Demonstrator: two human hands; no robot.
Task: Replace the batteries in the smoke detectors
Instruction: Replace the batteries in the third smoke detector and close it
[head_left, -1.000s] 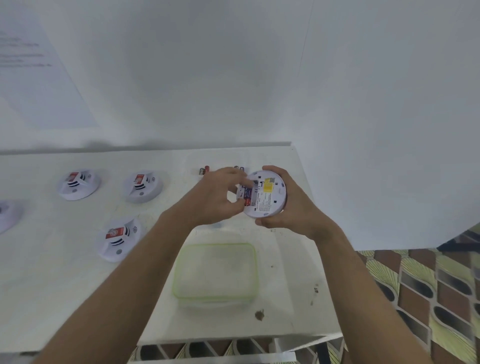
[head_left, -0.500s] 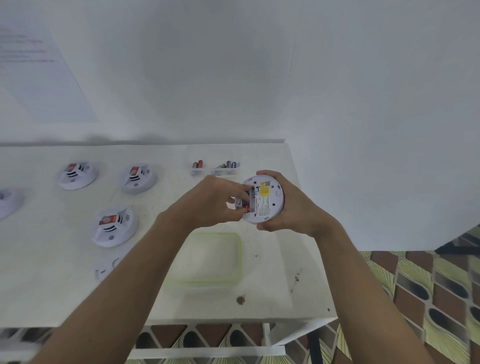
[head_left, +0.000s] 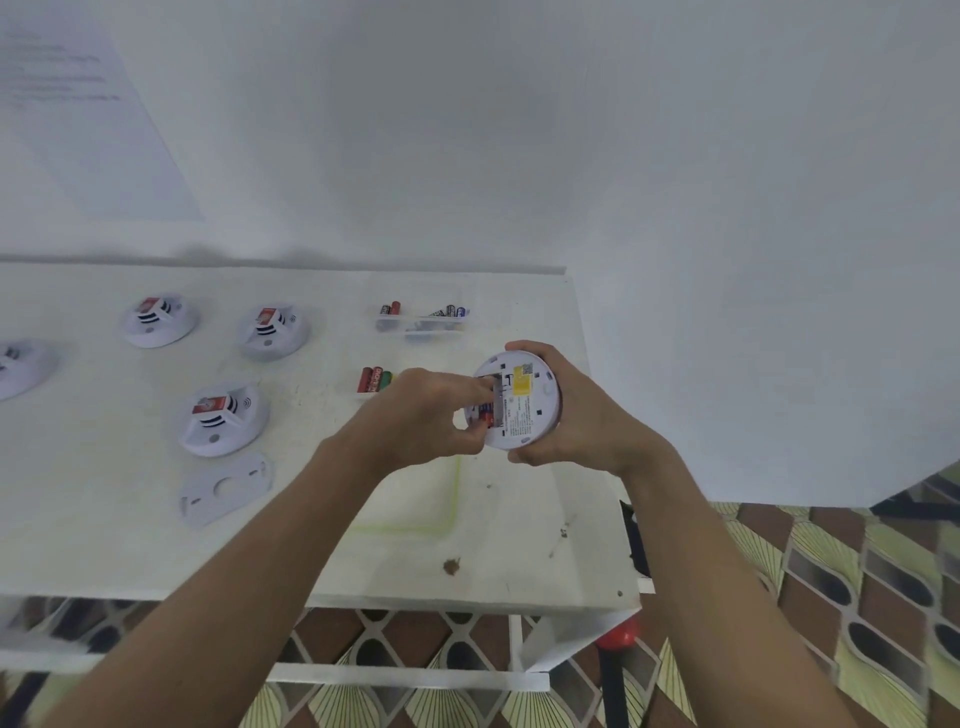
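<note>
A white table (head_left: 104, 545) carries a clear tub (head_left: 453, 499), four detectors (head_left: 222, 421) lying at its left, and a mounting plate (head_left: 226, 488) just in front of the nearest one. Above the table's right end the right hand (head_left: 587, 415) holds a fifth detector (head_left: 524, 410) back up, fingers curled round its rim. The fingers of the left hand (head_left: 421, 415) pinch a battery (head_left: 485, 410) in its open bay. Loose batteries (head_left: 374, 379) lie just behind that hand.

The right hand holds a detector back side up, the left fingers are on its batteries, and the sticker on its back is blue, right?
No: the sticker is yellow, not blue, as the head view shows. The rest stands: the right hand holds the detector back side up, and the left fingers are on its batteries.
</note>
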